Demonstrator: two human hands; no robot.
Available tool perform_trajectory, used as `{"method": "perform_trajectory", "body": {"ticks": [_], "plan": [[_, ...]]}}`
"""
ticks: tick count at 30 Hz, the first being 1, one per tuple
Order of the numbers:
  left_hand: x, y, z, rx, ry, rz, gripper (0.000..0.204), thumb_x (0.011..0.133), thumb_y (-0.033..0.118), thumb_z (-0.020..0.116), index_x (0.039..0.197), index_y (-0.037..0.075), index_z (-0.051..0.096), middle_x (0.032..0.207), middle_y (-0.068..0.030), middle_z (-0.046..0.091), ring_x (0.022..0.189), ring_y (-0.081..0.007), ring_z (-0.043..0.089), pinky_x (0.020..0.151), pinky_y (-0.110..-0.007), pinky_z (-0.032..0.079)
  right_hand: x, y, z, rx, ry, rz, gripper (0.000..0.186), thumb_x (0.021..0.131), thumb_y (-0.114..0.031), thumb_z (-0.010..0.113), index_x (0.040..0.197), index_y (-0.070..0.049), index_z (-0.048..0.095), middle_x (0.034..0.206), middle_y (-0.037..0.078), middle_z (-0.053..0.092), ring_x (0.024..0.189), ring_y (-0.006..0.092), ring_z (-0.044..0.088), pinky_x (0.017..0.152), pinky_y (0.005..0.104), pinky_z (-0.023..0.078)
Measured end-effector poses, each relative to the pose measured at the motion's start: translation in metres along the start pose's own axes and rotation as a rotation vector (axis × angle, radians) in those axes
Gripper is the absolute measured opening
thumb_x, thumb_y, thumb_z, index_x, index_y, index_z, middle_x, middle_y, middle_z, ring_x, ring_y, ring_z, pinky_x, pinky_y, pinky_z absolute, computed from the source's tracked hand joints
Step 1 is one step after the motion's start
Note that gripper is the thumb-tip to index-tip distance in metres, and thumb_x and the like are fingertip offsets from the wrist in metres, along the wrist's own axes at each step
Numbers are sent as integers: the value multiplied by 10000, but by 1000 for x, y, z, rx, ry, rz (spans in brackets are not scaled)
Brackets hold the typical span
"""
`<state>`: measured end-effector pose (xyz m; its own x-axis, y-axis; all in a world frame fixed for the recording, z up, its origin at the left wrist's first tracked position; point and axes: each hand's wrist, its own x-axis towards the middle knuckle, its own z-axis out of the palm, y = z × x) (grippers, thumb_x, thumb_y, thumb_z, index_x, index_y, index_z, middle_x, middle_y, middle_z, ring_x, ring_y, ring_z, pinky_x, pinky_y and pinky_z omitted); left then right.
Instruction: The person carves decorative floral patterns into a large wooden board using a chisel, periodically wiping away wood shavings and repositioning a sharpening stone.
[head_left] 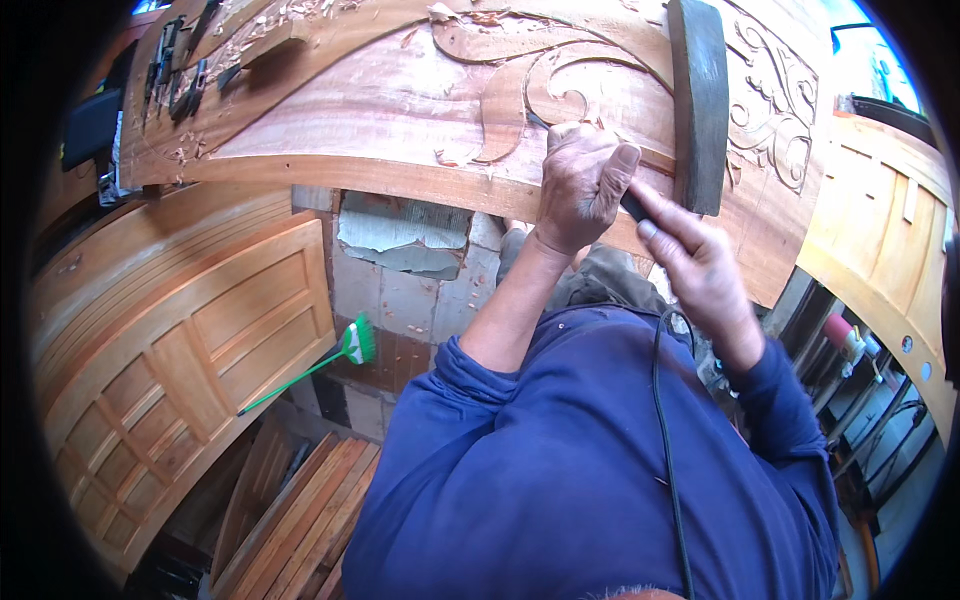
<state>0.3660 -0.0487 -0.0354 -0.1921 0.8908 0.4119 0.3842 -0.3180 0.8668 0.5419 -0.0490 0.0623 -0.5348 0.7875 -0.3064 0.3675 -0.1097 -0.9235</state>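
Panel: wide wooden board [370,110] spread in front of the person, its near edge toward the body, probably so that both arms can bear down over it.
Scroll: raised leaf carving [503,105] on that board, left of the dark bar.
Tool: slim carving tool [634,207] with a black handle, slanting so its thin end meets the board beside a scroll curve; contact at the very tip is too small to judge.
Left hand: fist [587,190] closed around the tool's forward part, low over the wood, seemingly to steady and steer it near the edge.
Right hand: thumb and forefinger [700,265] closed on the handle behind the left, apparently to back it from the rear; the other fingers are partly hidden.
Dark bar: thick beam [700,110] lying across the board, between 2 carved areas, perhaps as a weight.
Spare tools: several dark chisels [165,65] at the far left, likely put there to stay off the scroll.
Shavings: pale curls [450,160] scattered about the carving.
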Motion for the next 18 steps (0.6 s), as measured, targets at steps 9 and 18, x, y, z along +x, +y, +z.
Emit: {"method": "perform_trajectory", "body": {"ticks": [9, 18], "plan": [[-6, 8, 2, 185, 27, 248, 349, 1067, 332, 600, 826, 119, 735, 810, -61, 675, 792, -271, 651, 861, -456, 455, -13, 6, -30, -375, -33, -331, 468, 996, -47, 674, 1462, -87, 649, 923, 154, 670, 805, 296, 690, 734, 390, 556], [6, 9, 13, 205, 19, 97, 426, 1087, 262, 584, 705, 79, 628, 649, -116, 562, 655, -354, 573, 725, -461, 424, 13, 8, -48, 156, -168, 242, 419, 1068, -86, 647, 1481, -17, 618, 1367, 78, 722, 1195, 93, 625, 1040, 271, 505]]}}
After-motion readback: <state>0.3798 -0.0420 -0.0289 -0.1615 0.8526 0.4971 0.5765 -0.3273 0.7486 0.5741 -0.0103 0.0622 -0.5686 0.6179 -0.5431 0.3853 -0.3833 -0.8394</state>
